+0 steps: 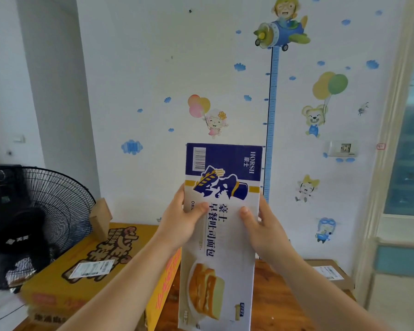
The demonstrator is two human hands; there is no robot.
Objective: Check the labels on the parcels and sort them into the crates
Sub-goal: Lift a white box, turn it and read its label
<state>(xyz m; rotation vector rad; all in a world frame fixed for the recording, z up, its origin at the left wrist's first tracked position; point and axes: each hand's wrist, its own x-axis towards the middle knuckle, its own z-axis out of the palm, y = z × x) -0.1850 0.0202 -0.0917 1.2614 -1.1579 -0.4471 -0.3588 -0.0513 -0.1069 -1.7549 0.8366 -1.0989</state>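
Note:
I hold a tall white and dark blue bread box (221,235) upright in front of me, its printed face toward the camera. My left hand (183,217) grips its left edge, thumb across the front. My right hand (261,226) grips the right edge in the same way. The box bears a barcode at its top left and a picture of sliced bread lower down. To the left lies a large yellow carton (81,268) with a white shipping label (91,269) on top. At the far right sits a brown parcel (330,273) with its own label.
A black fan (55,206) stands at the left beside dark bags. A small cardboard piece (102,217) leans on the yellow carton. A wooden tabletop (270,292) shows under the box. The wall behind carries cartoon stickers and a height chart; a window is at right.

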